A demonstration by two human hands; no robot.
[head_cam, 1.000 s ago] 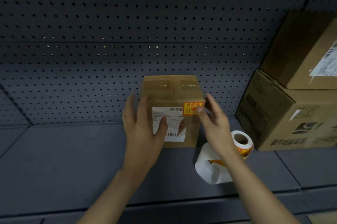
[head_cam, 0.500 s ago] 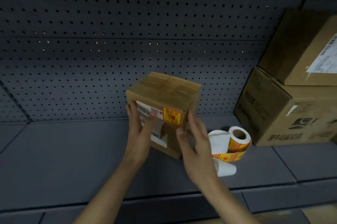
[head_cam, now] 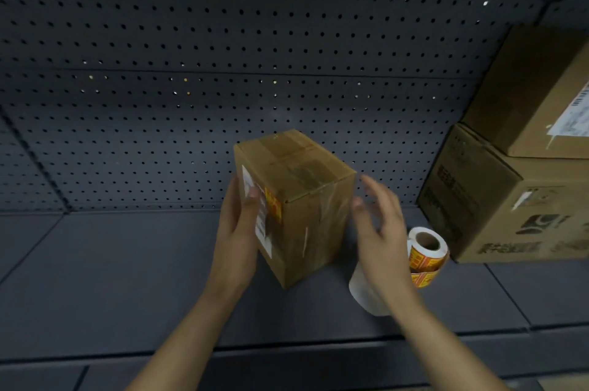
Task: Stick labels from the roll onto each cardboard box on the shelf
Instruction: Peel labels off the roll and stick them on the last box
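A small taped cardboard box (head_cam: 306, 199) stands on the dark shelf (head_cam: 127, 279), turned so one corner faces me. Its left face carries a white shipping label and a yellow-red label (head_cam: 273, 206). My left hand (head_cam: 237, 234) lies flat against that left face with straight fingers. My right hand (head_cam: 381, 231) is blurred, fingers spread and relaxed, just off the box's right face, holding nothing. The label roll (head_cam: 425, 252) lies on the shelf behind my right hand, with white backing paper (head_cam: 366, 292) trailing from it toward me.
Two larger cardboard boxes are stacked at the right: the lower box (head_cam: 510, 202) on the shelf, the upper box (head_cam: 541, 91) on top of it. A perforated back panel (head_cam: 223, 56) rises behind. Bare shelf extends to the left.
The small box has been rotated clockwise, so its labelled face now points left. My left hand stayed on that face; my right hand moved off the front edge to the box's right side.
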